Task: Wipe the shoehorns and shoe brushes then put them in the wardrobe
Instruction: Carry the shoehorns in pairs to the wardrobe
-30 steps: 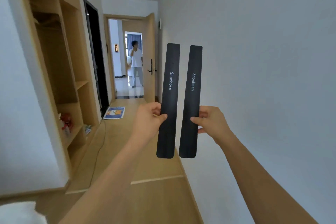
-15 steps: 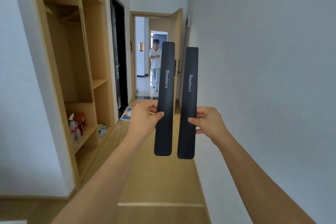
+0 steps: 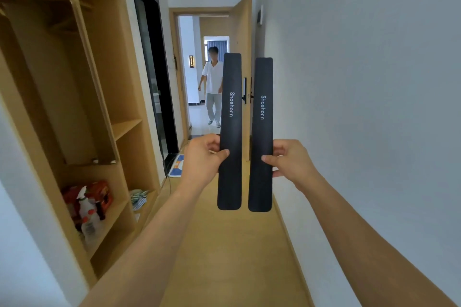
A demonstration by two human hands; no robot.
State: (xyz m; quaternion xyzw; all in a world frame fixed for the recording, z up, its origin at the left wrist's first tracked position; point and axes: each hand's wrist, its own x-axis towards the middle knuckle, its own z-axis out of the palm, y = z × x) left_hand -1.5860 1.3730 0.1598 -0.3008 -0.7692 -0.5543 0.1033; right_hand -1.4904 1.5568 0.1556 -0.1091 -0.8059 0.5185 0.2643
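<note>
Closer now to the wardrobe (image 3: pixel 82 112), the left hand (image 3: pixel 202 157) and right hand (image 3: pixel 291 159) each pinched an upright shoehorn (image 3: pixel 230 132) (image 3: pixel 260 137) mid-corridor; next, presumably, shelving them, with no wiping cloth visible.

Open wardrobe shelf (image 3: pixel 126 127); lower shelf crowded, seemingly by bottles (image 3: pixel 86 209).

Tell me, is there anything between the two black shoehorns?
Nothing sits between them. In the head view the left shoehorn and the right shoehorn stand apart, and the gap shows only the far door and floor.
</note>
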